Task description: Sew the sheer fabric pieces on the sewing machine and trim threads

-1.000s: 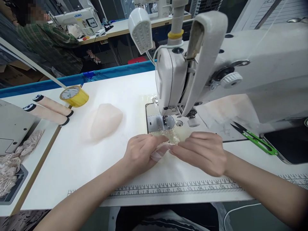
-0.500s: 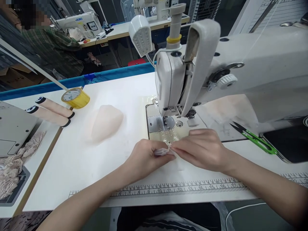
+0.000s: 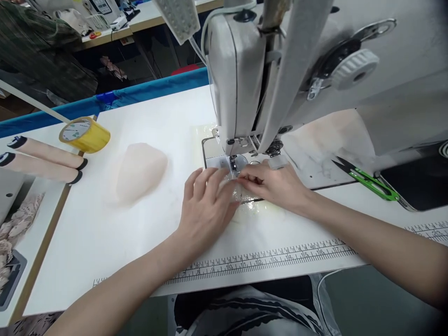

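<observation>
Although it is mostly hidden, the sheer fabric (image 3: 231, 177) sits just before the presser foot (image 3: 233, 163), where my right hand (image 3: 276, 185) pinches it in a narrow grip; whether my left hand (image 3: 206, 205), close beside, holds it too, I cannot tell. Leftward, a peach panel (image 3: 142, 171) lies on the worktop (image 3: 133, 242) near yellow tape (image 3: 94, 138).

Sheer pale fabric (image 3: 232, 177), mostly hidden, near presser foot (image 3: 233, 163).
</observation>
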`<state>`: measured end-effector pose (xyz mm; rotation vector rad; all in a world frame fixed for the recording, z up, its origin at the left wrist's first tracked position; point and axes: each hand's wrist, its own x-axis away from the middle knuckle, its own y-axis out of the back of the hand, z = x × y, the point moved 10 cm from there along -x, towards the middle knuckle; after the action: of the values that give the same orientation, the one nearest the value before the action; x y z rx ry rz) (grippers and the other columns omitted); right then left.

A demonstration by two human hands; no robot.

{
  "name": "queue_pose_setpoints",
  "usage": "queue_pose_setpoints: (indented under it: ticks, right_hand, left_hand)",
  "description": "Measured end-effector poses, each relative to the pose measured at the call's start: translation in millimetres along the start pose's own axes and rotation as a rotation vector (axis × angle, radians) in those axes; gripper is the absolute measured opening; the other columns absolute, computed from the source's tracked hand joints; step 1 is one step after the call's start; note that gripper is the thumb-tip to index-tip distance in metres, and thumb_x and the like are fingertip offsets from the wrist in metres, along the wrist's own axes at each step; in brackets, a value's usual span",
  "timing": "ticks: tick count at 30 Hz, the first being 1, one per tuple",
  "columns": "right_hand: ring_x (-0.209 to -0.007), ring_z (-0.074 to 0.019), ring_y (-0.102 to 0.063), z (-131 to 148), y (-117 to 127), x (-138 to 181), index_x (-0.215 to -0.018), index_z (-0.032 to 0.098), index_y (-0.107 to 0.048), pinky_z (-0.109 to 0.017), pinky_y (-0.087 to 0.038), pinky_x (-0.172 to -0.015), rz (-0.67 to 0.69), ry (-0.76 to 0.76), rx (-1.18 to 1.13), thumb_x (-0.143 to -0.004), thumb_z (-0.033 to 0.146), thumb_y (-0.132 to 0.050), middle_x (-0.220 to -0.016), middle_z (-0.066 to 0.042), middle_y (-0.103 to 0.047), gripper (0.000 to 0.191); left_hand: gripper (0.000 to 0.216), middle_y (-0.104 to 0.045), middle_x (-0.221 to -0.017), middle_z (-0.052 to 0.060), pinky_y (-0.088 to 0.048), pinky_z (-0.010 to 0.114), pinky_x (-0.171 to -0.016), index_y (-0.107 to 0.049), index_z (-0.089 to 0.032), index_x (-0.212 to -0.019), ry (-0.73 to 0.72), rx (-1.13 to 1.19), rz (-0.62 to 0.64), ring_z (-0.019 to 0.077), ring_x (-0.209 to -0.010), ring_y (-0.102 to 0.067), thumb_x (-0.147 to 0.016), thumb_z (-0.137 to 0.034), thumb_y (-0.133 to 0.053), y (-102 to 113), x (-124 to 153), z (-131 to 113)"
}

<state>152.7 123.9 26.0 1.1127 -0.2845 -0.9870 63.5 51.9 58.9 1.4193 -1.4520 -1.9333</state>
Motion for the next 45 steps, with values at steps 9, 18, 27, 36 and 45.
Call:
queue_pose_setpoints:
  ticks: [9, 18, 27, 36, 45]
  right_hand:
    - [-0.058, -0.0111, -0.054, 9, 8, 5, -0.083, 0.021, -0.071, -0.026, -0.028, -0.056, -0.121, 0.097, 0.207, -0.096, 0.026, -0.050, -0.061, 0.002, -0.064, 0.025]
    - [-0.069, -0.0159, -0.059, 38, 0, 10, -0.129, 0.018, -0.061, -0.030, -0.030, -0.059, -0.049, 0.279, 0.430, -0.088, 0.017, -0.046, -0.079, -0.001, -0.071, 0.044]
    - [-0.061, -0.0149, -0.056, 49, 18, 25, -0.104, 0.011, -0.072, -0.031, -0.028, -0.056, -0.190, 0.385, 0.540, -0.086, 0.011, -0.046, -0.066, -0.003, -0.066, 0.032]
    - [-0.060, -0.0156, -0.054, 45, 13, 26, -0.102, 0.009, -0.073, -0.032, -0.025, -0.055, -0.145, 0.339, 0.568, -0.087, 0.010, -0.046, -0.065, -0.004, -0.066, 0.031]
    - [-0.050, -0.0132, -0.046, 41, 16, 23, -0.096, 0.011, -0.074, -0.032, -0.023, -0.052, -0.171, 0.305, 0.586, -0.088, 0.010, -0.047, -0.059, -0.004, -0.063, 0.028]
  left_hand:
    - [0.028, -0.071, -0.117, 0.007, -0.039, 0.044, -0.100, -0.066, -0.013, -0.116, -0.212, -0.081, 0.044, 0.0243, -0.106, -0.061, -0.093, -0.026, -0.060, -4, 9, -29]
    - [0.028, -0.072, -0.117, 0.007, -0.038, 0.042, -0.089, -0.065, -0.014, -0.118, -0.168, -0.060, 0.078, 0.0231, -0.106, -0.062, -0.095, -0.027, -0.057, -9, 6, -20]
    - [0.031, -0.071, -0.120, 0.006, -0.037, 0.043, -0.088, -0.063, -0.017, -0.123, -0.125, -0.048, 0.084, 0.0251, -0.108, -0.060, -0.095, -0.026, -0.056, -13, -1, -7]
    - [0.033, -0.069, -0.124, 0.010, -0.037, 0.044, -0.089, -0.063, -0.019, -0.126, -0.096, -0.090, 0.096, 0.0274, -0.113, -0.060, -0.095, -0.029, -0.056, -14, -1, -5]
    - [0.033, -0.068, -0.123, 0.011, -0.037, 0.043, -0.090, -0.063, -0.020, -0.126, -0.079, -0.076, 0.095, 0.0279, -0.114, -0.059, -0.094, -0.029, -0.059, -18, -4, -2]
